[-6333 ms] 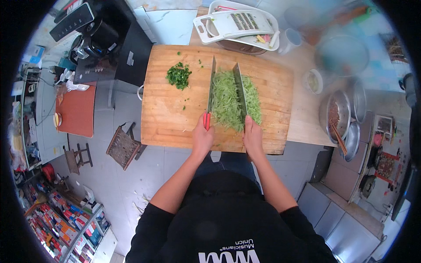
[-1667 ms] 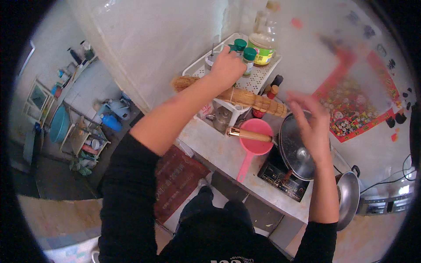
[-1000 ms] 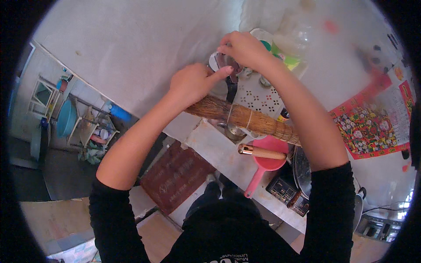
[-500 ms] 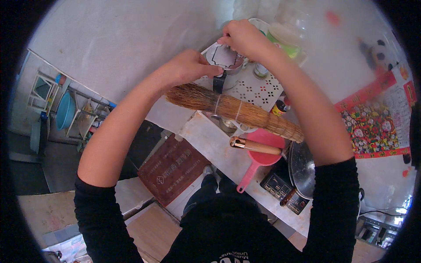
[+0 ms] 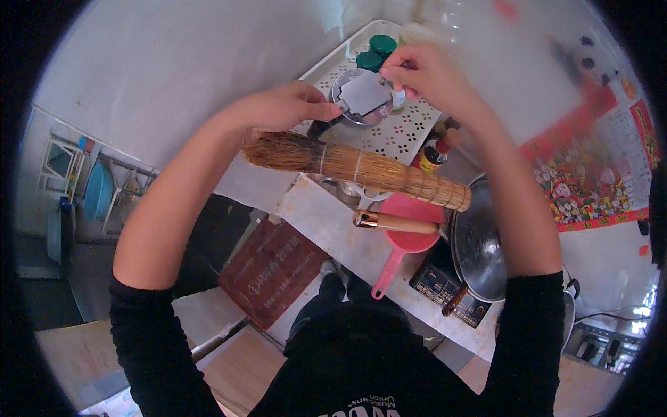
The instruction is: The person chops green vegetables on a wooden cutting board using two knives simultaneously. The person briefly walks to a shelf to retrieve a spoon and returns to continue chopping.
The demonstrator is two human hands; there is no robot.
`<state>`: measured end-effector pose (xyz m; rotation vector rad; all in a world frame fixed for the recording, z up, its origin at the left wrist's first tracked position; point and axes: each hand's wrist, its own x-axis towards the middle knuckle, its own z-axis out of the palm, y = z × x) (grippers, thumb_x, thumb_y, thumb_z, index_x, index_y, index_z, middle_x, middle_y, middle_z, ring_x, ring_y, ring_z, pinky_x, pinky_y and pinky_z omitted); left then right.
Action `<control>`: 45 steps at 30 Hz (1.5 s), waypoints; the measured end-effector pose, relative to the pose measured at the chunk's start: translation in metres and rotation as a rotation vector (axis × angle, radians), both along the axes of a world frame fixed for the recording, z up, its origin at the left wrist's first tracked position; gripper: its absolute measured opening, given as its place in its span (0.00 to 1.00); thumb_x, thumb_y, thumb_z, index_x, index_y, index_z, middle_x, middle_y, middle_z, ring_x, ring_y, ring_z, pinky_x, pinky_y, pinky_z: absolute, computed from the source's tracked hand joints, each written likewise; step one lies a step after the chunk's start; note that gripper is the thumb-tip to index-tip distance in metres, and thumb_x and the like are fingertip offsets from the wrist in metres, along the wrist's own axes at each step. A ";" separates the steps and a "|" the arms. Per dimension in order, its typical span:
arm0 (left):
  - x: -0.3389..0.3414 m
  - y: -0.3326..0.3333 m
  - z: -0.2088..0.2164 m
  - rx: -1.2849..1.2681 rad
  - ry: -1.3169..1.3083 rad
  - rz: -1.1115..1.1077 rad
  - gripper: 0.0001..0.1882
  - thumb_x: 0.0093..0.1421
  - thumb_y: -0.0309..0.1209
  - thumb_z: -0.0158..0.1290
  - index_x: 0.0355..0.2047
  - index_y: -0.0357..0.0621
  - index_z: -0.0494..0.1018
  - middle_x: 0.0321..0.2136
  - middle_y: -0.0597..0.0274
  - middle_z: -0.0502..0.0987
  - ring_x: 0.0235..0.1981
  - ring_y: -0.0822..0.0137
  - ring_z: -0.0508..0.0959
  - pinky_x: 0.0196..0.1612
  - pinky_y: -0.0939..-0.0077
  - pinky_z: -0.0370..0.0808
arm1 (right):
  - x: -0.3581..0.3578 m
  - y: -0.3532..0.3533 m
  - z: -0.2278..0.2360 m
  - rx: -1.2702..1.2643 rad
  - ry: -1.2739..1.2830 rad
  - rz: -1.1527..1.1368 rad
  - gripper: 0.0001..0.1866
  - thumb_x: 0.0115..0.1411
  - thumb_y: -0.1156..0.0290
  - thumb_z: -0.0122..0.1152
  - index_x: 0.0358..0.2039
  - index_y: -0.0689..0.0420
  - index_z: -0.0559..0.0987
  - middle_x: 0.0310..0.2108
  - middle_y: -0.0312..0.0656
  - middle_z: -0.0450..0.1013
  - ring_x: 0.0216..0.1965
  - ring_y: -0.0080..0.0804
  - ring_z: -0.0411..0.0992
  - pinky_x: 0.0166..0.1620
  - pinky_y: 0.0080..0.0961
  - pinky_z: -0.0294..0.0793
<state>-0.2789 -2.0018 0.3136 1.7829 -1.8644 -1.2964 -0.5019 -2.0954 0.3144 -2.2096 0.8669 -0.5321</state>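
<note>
A flat grey plate with notched edges [image 5: 365, 94] is held level between my two hands, above a round metal pot [image 5: 376, 117]. My left hand [image 5: 302, 105] pinches its near left end between thumb and fingers. At the far right end, my right hand [image 5: 417, 68] grips it with bent fingers. The pot stands on a white tray [image 5: 406, 139] with small cut-out patterns, its dark handle [image 5: 324, 128] pointing toward me. Two green-lidded jars [image 5: 382, 45] stand just behind the pot. What the plate is for, I cannot make out.
A straw broom [image 5: 361, 167] stretches across the view below my hands. A pink dipper [image 5: 408, 236], a wooden-handled tool [image 5: 396, 222] and a wok [image 5: 479, 240] on an induction cooker [image 5: 445, 292] are at right. A dark sauce bottle [image 5: 434, 154] stands beside the tray.
My view has shifted slightly. The plate appears tilted differently and sits further right over the pot; my right hand has come lower and right, showing the green-lidded jars.
</note>
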 end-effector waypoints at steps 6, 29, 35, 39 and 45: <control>0.001 -0.015 0.002 -0.072 0.059 -0.089 0.22 0.58 0.46 0.50 0.40 0.37 0.72 0.35 0.64 0.73 0.38 0.73 0.68 0.45 0.78 0.64 | -0.039 0.020 -0.011 0.438 -0.381 0.007 0.11 0.56 0.69 0.57 0.36 0.63 0.78 0.28 0.41 0.76 0.27 0.24 0.74 0.34 0.19 0.75; -0.004 -0.028 -0.024 -0.319 0.283 -0.229 0.14 0.60 0.39 0.50 0.28 0.40 0.72 0.23 0.76 0.68 0.28 0.82 0.63 0.31 0.84 0.61 | -0.033 0.054 -0.042 0.423 -0.264 -0.321 0.05 0.53 0.74 0.55 0.24 0.63 0.74 0.15 0.38 0.69 0.14 0.20 0.64 0.18 0.18 0.63; 0.008 -0.030 -0.034 -0.264 0.383 -0.115 0.15 0.59 0.40 0.51 0.31 0.39 0.73 0.26 0.74 0.70 0.31 0.79 0.65 0.35 0.82 0.63 | -0.048 0.041 -0.042 0.607 -0.382 -0.343 0.10 0.55 0.65 0.55 0.25 0.58 0.75 0.16 0.32 0.67 0.14 0.16 0.60 0.18 0.13 0.59; 0.022 -0.025 -0.035 -0.207 0.421 -0.124 0.16 0.60 0.42 0.49 0.30 0.41 0.71 0.28 0.76 0.69 0.34 0.80 0.65 0.41 0.84 0.62 | -0.051 0.042 -0.038 0.528 -0.461 -0.394 0.11 0.56 0.65 0.56 0.24 0.60 0.75 0.14 0.33 0.68 0.12 0.15 0.60 0.16 0.12 0.57; 0.037 -0.022 -0.037 -0.163 0.388 -0.136 0.17 0.61 0.41 0.49 0.36 0.38 0.74 0.31 0.72 0.73 0.36 0.79 0.66 0.44 0.82 0.62 | -0.048 0.047 -0.028 0.467 -0.472 -0.414 0.12 0.56 0.64 0.57 0.23 0.59 0.75 0.14 0.31 0.68 0.12 0.14 0.60 0.16 0.12 0.57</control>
